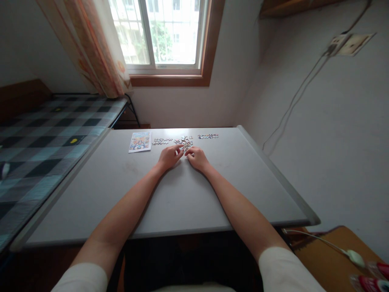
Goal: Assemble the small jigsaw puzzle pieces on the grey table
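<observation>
My left hand (171, 156) and my right hand (197, 157) meet over the far middle of the table, at the near edge of a small heap of jigsaw puzzle pieces (187, 144). The left thumb and index finger are bent towards each other, with what looks like a puzzle piece at their tips. Curled fingers on the right hand touch the same heap, and what they hold is too small to make out. A group of pieces (162, 141) lies to the left of the heap, another group (208, 136) to the right.
A colourful picture sheet (140, 142) lies left of the pieces on the white table (182, 202). A checked bed (60, 134) runs along the left side, under a window with a curtain (100, 48). Cables hang from a wall socket (336, 44); a wooden stool (334, 247) stands lower right.
</observation>
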The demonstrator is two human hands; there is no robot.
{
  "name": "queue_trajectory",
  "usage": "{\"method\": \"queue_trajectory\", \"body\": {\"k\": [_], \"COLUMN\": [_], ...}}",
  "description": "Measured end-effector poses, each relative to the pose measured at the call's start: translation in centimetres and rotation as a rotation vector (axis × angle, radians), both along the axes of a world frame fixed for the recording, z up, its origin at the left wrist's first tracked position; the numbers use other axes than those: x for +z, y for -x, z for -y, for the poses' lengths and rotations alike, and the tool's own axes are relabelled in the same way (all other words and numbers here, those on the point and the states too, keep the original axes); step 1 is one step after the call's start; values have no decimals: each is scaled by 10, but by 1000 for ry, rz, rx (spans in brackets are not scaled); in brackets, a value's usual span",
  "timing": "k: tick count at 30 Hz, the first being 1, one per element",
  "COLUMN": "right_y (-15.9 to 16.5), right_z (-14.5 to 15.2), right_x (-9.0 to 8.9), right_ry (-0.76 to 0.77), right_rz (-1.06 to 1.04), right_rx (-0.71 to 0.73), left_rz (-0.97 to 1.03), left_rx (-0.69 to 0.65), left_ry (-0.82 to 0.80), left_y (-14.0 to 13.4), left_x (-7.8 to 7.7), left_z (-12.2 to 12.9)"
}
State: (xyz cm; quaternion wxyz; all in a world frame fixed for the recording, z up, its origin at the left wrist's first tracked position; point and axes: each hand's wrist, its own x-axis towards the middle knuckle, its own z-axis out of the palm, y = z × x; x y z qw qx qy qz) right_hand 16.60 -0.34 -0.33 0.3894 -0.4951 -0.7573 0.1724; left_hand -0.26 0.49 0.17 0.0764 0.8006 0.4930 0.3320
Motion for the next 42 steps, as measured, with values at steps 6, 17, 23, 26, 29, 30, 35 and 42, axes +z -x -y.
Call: {"method": "queue_trajectory", "body": {"k": [6, 17, 23, 26, 29, 30, 35, 42], "right_y": [-1, -1, -1, -2, -2, -2, -3, -2], "right_z": [2, 3, 2, 2, 1, 1, -2, -2], "right_x": [4, 5, 5, 4, 4, 4, 2, 2], "right_ry": [69, 92, 63, 46, 34, 31, 1, -14], "right_rz": [11, 56, 32, 14, -5, -15, -142, -288], "right_rx": [-83, -71, -80, -80, -90, -98, -149, -113], "left_rz": [1, 7, -7, -10, -9, -9, -7, -32], "left_rx": [-4, 6, -44, -43, -10, 5, 72, 55], "left_ry": [-18, -15, -10, -8, -12, -12, -16, -21], "left_y": [2, 2, 2, 2, 1, 1, 1, 1], "left_x": [-3, 0, -1, -1, 0, 1, 2, 1], "left_z": [-2, -1, -1, -1, -1, 0, 1, 1]}}
